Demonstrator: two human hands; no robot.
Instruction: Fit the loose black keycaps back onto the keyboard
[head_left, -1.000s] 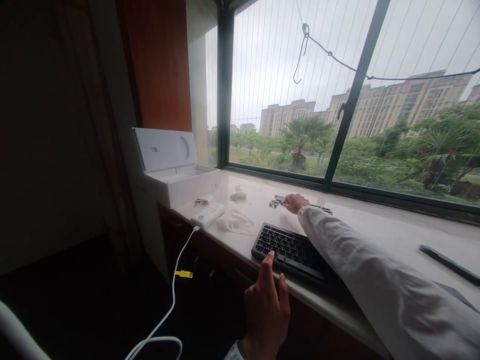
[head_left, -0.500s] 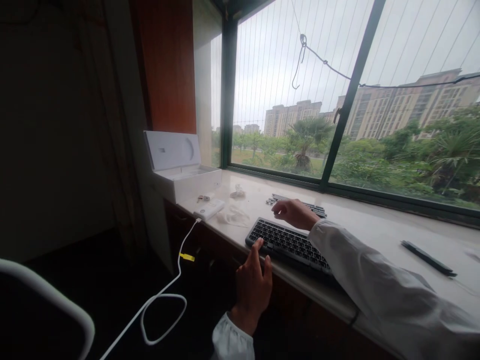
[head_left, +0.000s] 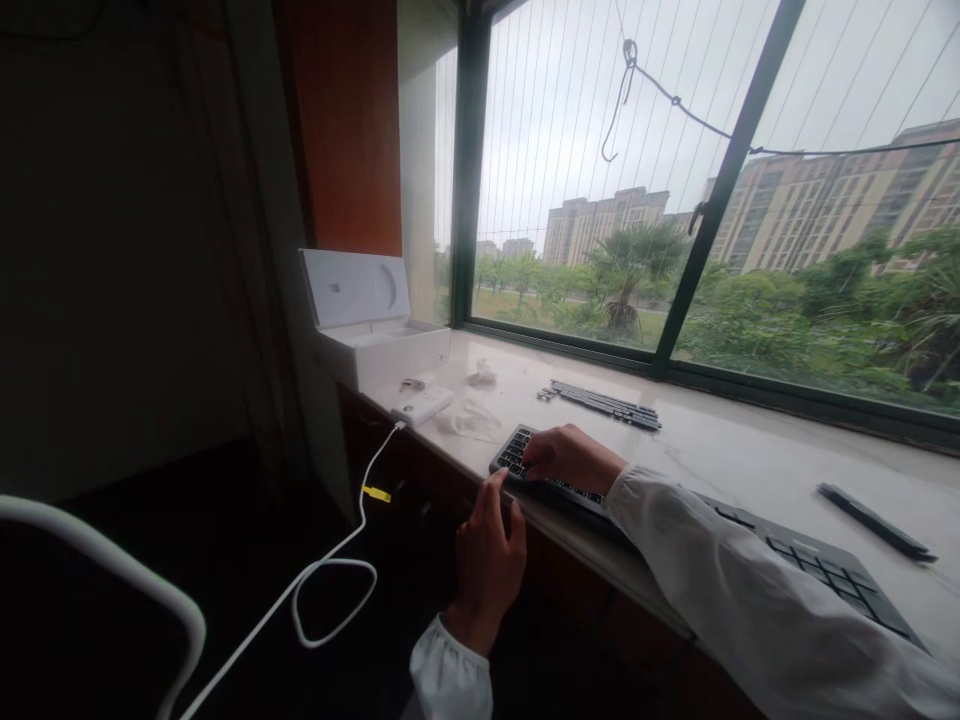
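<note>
A dark keyboard lies along the near edge of the windowsill counter, and my right hand and sleeve cover much of it. My right hand bends over its left part, fingertips drawn together and pointing down at the keys. Whatever is between those fingers is too small or hidden to make out. At the keyboard's near left edge, my left hand has its fingers stretched and slightly apart, the index fingertip at the edge. Behind the keyboard lie rows of loose dark keycaps.
An open white box stands at the left, with a white power bank-like block and its white cable before it. Crumpled clear plastic lies nearby. On the right are a laptop-like keyed device and a dark slim bar.
My right hand has moved from near the loose keycaps down and toward me onto the keyboard's left part. My left hand has shifted slightly left. The view has turned a little.
</note>
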